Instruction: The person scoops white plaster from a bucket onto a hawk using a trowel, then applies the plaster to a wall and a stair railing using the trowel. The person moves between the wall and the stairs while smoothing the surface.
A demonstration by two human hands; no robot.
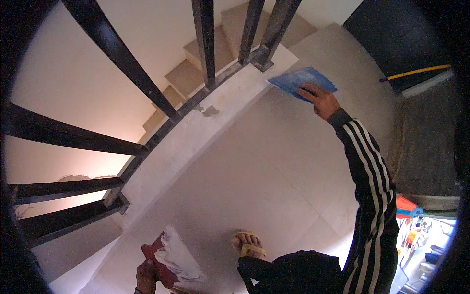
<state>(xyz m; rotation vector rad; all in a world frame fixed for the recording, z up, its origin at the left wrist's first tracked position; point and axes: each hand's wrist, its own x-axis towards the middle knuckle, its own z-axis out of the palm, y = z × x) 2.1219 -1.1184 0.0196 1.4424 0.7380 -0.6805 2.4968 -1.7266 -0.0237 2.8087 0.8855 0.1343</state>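
Note:
My right hand (319, 100) reaches out to the far right and grips a flat blue plastic putty spreader (298, 78) smeared with white. The spreader's left corner is at the side of the white curb (181, 142) under the railing; whether it touches, I cannot tell. Low on the left, my left hand (145, 275) is closed on the edge of a dark red plastic spreader (164, 269). White putty (177, 254) covers much of that red spreader. A bare greyish patch (209, 111) shows on the curb's top.
Black metal railing bars (122, 59) rise from the curb, with stairs (205, 49) behind them. Pale floor tiles (254, 181) lie below me, where my foot in a yellow sandal (249, 245) stands. A dark panel (391, 39) and a yellow stick (418, 72) are at the right.

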